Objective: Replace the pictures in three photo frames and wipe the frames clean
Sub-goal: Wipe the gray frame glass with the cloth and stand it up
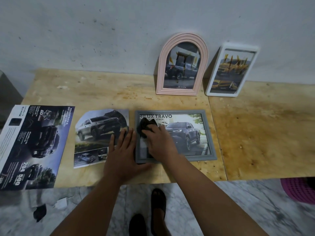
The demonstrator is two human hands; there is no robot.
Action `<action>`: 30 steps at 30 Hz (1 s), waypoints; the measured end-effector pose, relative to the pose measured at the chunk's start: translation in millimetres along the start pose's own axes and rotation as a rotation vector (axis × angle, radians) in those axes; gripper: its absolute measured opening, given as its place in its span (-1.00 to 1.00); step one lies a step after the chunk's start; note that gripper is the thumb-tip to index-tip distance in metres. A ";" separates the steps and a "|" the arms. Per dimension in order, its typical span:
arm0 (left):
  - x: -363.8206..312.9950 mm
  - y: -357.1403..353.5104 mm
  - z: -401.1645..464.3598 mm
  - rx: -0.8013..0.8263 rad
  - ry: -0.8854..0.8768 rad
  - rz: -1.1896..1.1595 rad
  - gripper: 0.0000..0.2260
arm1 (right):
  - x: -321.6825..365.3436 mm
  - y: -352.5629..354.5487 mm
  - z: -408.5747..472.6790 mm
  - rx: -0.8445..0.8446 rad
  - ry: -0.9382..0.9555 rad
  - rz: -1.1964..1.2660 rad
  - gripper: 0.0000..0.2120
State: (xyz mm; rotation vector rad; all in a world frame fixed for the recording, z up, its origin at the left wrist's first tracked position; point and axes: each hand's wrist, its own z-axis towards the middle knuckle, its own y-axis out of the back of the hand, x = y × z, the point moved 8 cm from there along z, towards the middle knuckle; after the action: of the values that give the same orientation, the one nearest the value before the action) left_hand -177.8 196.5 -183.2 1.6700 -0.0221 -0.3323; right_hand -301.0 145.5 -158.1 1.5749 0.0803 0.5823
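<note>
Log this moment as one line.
step: wiping | right hand: presses dark cloth on grey rectangular photo frame | left hand: flat, steadying frame edge | frame: flat on plywood table

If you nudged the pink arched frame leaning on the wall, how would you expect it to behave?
The pink arched frame would probably tip or slide, since it stands upright, leaning against the wall. It looks rigid, and its reflective front is likely breakable.

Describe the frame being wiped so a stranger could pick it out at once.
On the wooden table against the wall, find the frame lying flat near the front edge. This grey frame holds a dark pickup picture, and the right hand presses a dark cloth on it. The pink arched frame and white frame stand leaning behind.
</note>
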 end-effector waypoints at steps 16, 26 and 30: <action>0.9 -0.4 -1.2 0.009 0.006 -0.002 0.13 | -32.3 41.6 -58.9 0.538 -0.369 0.692 -0.71; -1.4 5.0 -1.3 0.028 0.029 -0.015 0.14 | -231.9 90.0 -158.5 -0.262 -1.077 1.776 -0.65; -0.4 2.4 -0.1 0.052 0.047 0.023 0.14 | -269.1 70.7 -187.5 -0.323 -1.225 1.707 -0.64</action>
State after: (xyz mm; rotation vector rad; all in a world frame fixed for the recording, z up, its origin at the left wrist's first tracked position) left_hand -177.8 196.3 -180.8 1.7276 -0.0150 -0.2775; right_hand -630.9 203.1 -179.5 1.1022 -2.2894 0.6704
